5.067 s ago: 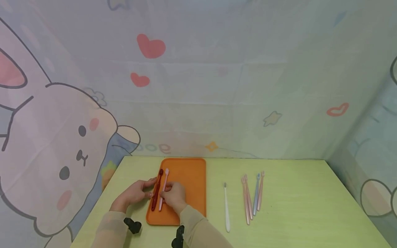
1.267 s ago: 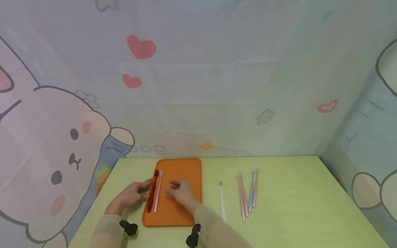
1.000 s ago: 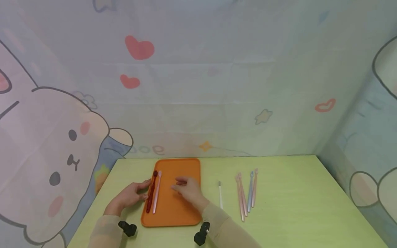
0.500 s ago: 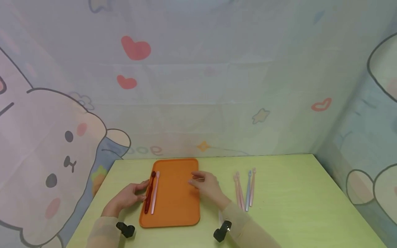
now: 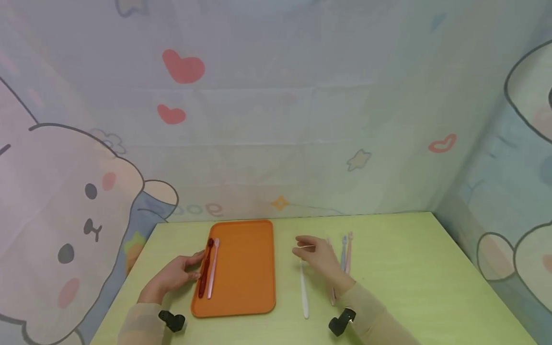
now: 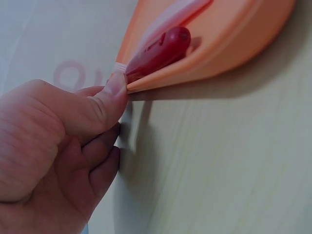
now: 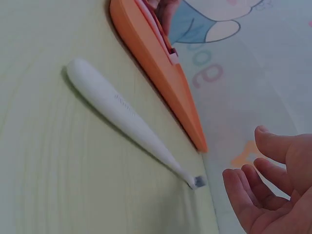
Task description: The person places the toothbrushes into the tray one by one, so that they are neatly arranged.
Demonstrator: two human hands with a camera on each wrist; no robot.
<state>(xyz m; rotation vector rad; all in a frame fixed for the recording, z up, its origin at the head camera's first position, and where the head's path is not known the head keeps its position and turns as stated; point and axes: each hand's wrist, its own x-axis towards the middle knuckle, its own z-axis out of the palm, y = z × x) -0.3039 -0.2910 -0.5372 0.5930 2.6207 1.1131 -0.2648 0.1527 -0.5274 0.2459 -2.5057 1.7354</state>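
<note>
My left hand (image 5: 172,274) touches the left rim of an orange tray (image 5: 243,282), thumb tip right at the edge in the left wrist view. Inside the tray, a dark red toothbrush (image 5: 204,275) and a pink toothbrush (image 5: 213,270) lie side by side along that rim. My right hand (image 5: 321,258) hovers near the bristle end of a white toothbrush (image 5: 304,294), thumb and fingers apart and nothing between them in the right wrist view. The white toothbrush (image 7: 122,114) lies on the table right of the tray, dark bristles (image 7: 199,181) pointing away.
Beyond my right hand lie a blue toothbrush (image 5: 343,251) and a pink toothbrush (image 5: 350,249); more pink ones are partly hidden behind the hand and wrist. The pale green table (image 5: 414,282) ends against a printed cloth backdrop (image 5: 258,158).
My right hand has let go of the pink toothbrush, now close beside the red one, and has moved right, off the tray to the white toothbrush. The left hand stays at the rim.
</note>
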